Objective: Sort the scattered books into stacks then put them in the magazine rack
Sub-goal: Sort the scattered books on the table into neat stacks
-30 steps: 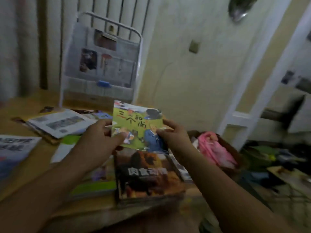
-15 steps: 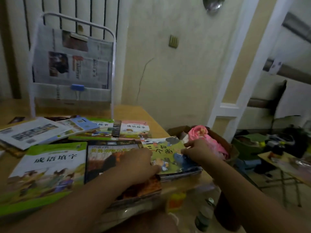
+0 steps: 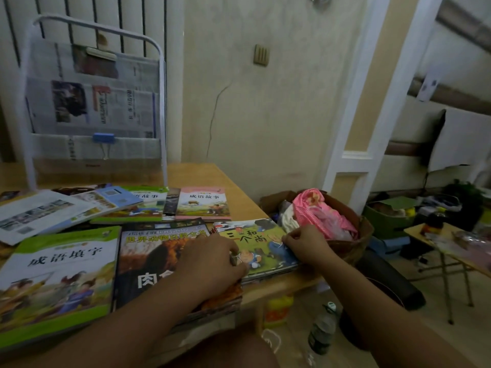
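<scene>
both hands are on the green picture book (image 3: 259, 241), which lies flat on top of a small stack at the near right corner of the wooden table (image 3: 212, 176). the left hand (image 3: 212, 264) sits at the book's left edge with its fingers curled down onto the cover; whether they pinch the edge or only press on it cannot be told, since the back of the hand hides the fingertips. the right hand (image 3: 305, 243) has its fingers curled and pinching the book's right edge.

just left of the left fingers, partly under that hand, lies the dark animal book (image 3: 156, 258) on its own stack. further left of it is the large green-and-white book (image 3: 61, 274). beyond the fingers, toward the wall, lie a pink-topped book (image 3: 203, 204), a green book (image 3: 144, 205) partly covered by a blue booklet (image 3: 114, 196), and a white paper sheet (image 3: 39, 213). behind those stands the white magazine rack (image 3: 93, 102), holding newspapers with a blue clip (image 3: 104, 138) on its front.

right of the right fingers, off the table edge, a brown basket (image 3: 356, 235) holds pink cloth (image 3: 318, 211). a plastic bottle (image 3: 321, 330) stands on the floor below.
</scene>
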